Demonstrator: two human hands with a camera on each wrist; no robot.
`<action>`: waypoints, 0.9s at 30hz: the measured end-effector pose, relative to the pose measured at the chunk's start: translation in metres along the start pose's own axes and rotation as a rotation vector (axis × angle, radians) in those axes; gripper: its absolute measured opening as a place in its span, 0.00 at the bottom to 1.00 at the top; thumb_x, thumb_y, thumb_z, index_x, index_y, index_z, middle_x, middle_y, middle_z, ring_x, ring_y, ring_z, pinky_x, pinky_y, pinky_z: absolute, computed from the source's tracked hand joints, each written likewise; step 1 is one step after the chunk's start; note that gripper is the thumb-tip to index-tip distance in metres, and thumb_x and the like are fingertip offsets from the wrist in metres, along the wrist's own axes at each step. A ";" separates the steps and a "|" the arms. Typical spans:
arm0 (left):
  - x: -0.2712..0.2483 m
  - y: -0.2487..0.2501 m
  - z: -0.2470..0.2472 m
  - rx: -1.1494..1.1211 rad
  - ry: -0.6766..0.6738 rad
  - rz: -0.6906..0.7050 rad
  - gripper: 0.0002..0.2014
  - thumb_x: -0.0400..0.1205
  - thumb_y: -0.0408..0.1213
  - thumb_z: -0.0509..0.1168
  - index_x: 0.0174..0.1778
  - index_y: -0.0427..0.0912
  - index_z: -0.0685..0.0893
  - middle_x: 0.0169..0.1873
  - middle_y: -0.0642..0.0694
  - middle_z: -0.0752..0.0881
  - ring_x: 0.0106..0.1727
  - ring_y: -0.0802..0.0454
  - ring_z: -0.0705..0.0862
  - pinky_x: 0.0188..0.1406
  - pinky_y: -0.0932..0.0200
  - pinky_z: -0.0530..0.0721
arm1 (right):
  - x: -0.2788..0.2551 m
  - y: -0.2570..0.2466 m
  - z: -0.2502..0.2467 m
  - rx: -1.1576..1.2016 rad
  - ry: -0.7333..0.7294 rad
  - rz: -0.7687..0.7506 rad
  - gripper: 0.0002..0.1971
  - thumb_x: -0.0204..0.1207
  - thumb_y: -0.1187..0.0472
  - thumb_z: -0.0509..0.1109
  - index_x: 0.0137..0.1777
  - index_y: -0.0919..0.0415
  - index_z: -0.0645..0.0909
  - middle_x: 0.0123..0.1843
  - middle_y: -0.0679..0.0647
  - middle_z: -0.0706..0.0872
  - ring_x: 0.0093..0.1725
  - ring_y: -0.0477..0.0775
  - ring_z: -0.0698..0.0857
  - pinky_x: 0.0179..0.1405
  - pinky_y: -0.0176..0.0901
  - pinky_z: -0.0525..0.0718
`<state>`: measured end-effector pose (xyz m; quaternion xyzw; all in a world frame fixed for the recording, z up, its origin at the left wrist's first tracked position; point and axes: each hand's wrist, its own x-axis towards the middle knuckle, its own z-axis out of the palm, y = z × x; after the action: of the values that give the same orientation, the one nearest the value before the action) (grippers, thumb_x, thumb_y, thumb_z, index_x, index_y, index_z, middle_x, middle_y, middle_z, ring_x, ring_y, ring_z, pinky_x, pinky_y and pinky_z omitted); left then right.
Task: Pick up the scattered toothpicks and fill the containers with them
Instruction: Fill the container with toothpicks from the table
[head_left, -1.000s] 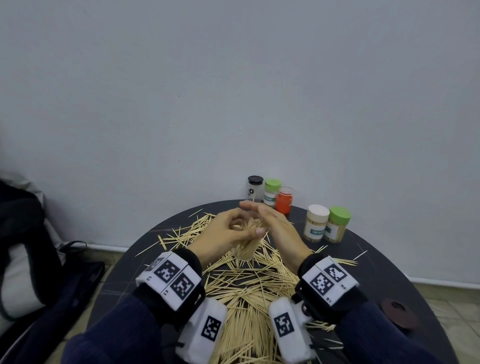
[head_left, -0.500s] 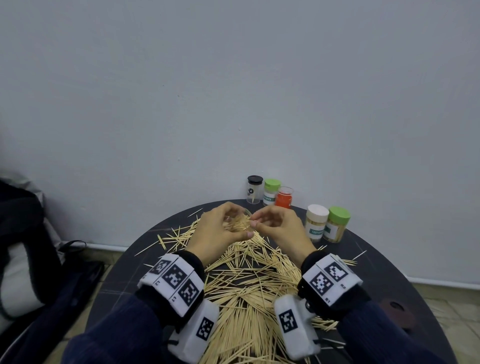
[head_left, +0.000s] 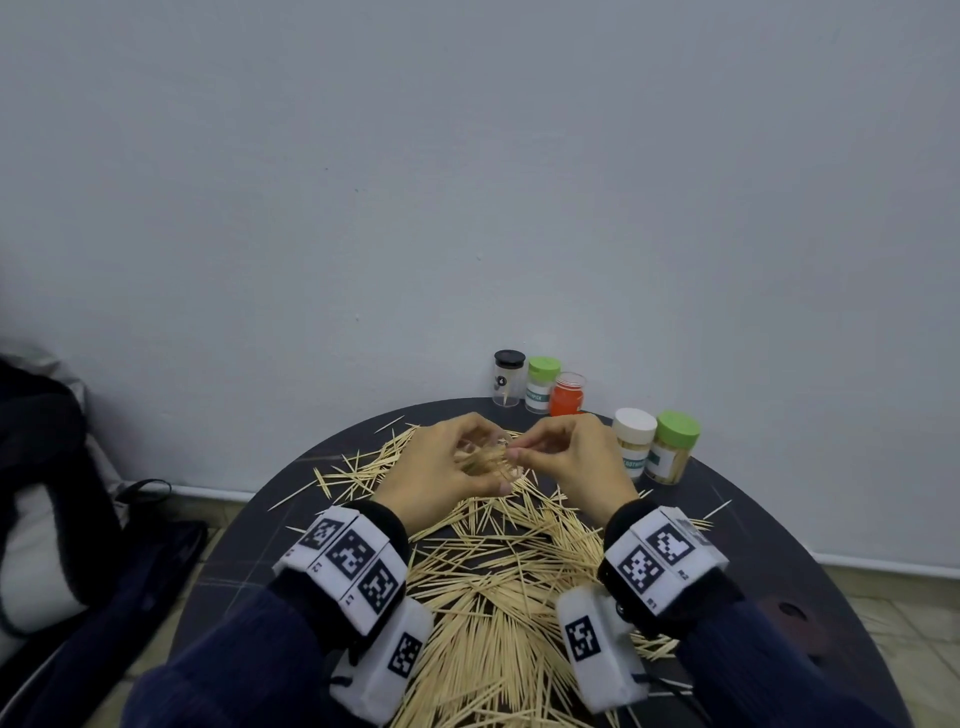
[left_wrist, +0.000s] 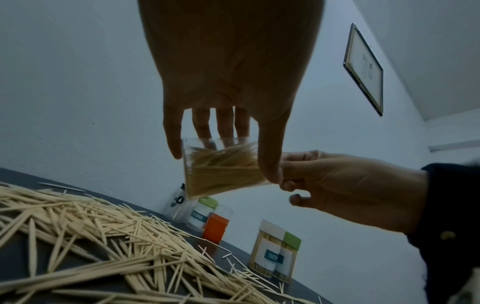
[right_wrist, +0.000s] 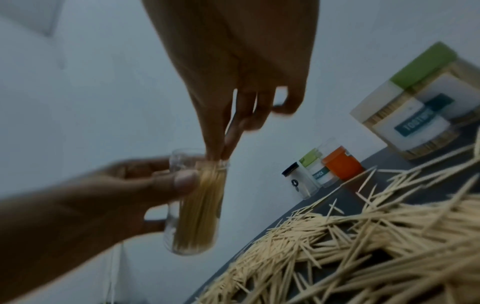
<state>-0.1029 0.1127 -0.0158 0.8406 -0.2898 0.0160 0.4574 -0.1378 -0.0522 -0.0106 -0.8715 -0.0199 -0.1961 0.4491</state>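
Toothpicks (head_left: 498, 597) lie heaped across the near half of the round dark desk (head_left: 779, 545), while the clear container (left_wrist: 221, 166) rides above the pile's far edge. On the left, the left hand (head_left: 441, 478) has its grip clamped round that container, thumb across the side. It has tipped from standing in the heap a second ago to lying raised and slanted between both hands. Its sticks now sit bundled inside, filling much of it. To the right, the right hand (head_left: 566, 462) has swung from cupping the container's side to its mouth, fingertips (right_wrist: 218, 152) pinched together on the stick ends there. Farther right, five other containers wait along the far rim, the white-lidded container (head_left: 632, 441) already packed. Filling appears well advanced for this one; most of the pile remains.
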 end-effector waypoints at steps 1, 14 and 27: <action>0.000 0.000 0.000 0.000 -0.006 0.003 0.23 0.65 0.41 0.81 0.55 0.52 0.83 0.49 0.57 0.86 0.51 0.62 0.83 0.47 0.68 0.78 | 0.000 0.001 0.001 -0.043 0.027 -0.004 0.05 0.66 0.58 0.80 0.34 0.47 0.87 0.35 0.46 0.90 0.36 0.38 0.86 0.43 0.35 0.84; 0.001 -0.001 -0.002 -0.009 0.009 -0.021 0.22 0.65 0.44 0.80 0.54 0.54 0.82 0.51 0.57 0.85 0.54 0.59 0.82 0.50 0.64 0.78 | 0.001 0.006 0.001 0.052 -0.050 0.060 0.20 0.51 0.28 0.68 0.34 0.39 0.88 0.35 0.40 0.90 0.43 0.41 0.86 0.61 0.65 0.79; 0.002 0.003 -0.005 -0.058 -0.012 -0.025 0.21 0.67 0.43 0.79 0.55 0.54 0.83 0.51 0.57 0.85 0.54 0.59 0.81 0.45 0.71 0.75 | 0.008 0.014 -0.017 -0.091 -0.084 0.135 0.05 0.76 0.51 0.70 0.45 0.50 0.83 0.43 0.46 0.87 0.47 0.47 0.84 0.53 0.45 0.81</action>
<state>-0.1016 0.1143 -0.0097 0.8306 -0.2825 -0.0031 0.4800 -0.1325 -0.0754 -0.0098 -0.8979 0.0291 -0.1291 0.4198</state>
